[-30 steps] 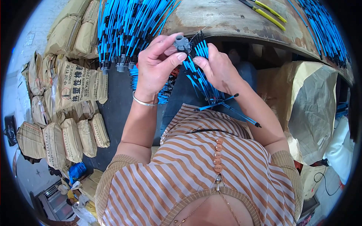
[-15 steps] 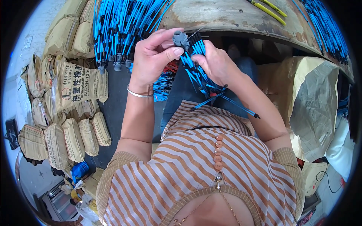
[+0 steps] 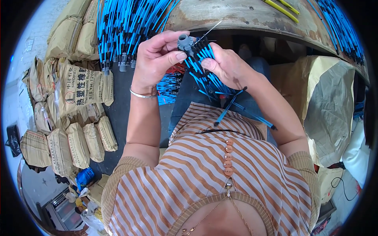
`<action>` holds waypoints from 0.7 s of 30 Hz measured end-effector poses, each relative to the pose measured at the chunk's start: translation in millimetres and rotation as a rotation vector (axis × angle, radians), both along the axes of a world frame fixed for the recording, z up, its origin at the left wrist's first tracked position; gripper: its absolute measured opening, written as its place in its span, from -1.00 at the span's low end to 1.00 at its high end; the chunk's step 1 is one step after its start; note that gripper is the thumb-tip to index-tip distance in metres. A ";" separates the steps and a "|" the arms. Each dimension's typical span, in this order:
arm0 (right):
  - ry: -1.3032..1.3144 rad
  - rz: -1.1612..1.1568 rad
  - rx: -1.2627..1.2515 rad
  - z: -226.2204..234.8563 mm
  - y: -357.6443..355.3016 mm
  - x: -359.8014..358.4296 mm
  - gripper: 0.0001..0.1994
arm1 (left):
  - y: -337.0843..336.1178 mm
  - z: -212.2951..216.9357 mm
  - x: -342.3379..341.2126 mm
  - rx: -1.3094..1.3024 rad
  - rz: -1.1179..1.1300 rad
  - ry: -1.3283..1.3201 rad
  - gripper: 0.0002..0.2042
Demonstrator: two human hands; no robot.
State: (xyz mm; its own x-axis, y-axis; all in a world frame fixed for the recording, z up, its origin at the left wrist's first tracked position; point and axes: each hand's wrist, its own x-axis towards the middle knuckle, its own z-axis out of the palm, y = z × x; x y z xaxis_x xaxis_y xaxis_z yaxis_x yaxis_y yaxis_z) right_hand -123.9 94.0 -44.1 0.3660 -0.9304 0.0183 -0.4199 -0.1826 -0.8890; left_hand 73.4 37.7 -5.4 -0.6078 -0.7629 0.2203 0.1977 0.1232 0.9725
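Observation:
My left hand [image 3: 159, 59] pinches a grey ribbed plastic fitting [image 3: 184, 42] with a round opening at its top. Close beside it, my right hand [image 3: 227, 67] is wrapped round a bundle of thin blue rods with black ends [image 3: 204, 80]. The fitting and the bundle meet between my hands; I cannot tell just how they join. A thin pale wire or rod [image 3: 212, 28] sticks up past the bundle toward the table. Several rods [image 3: 252, 112] stick out loosely below my right wrist, over my lap.
More blue rods, some with grey fittings, form a large pile [image 3: 130, 31] at the far left of the wooden table [image 3: 220, 13]. Yellow-handled pliers [image 3: 281, 10] lie on the table. Another rod pile [image 3: 338, 27] is at far right. Stacked paper sacks [image 3: 75, 145] stand left; an opened paper sack [image 3: 328, 106] stands right.
Both hands have shifted slightly, the left one a little to the left. The thin wire now stands out more above the bundle, and the loose rods have swung to the right.

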 end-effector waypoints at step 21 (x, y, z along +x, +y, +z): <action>-0.207 0.117 -0.059 -4.1 -2.0 -11.5 -0.60 | -0.4 -4.6 -9.8 0.078 -0.092 0.112 -0.63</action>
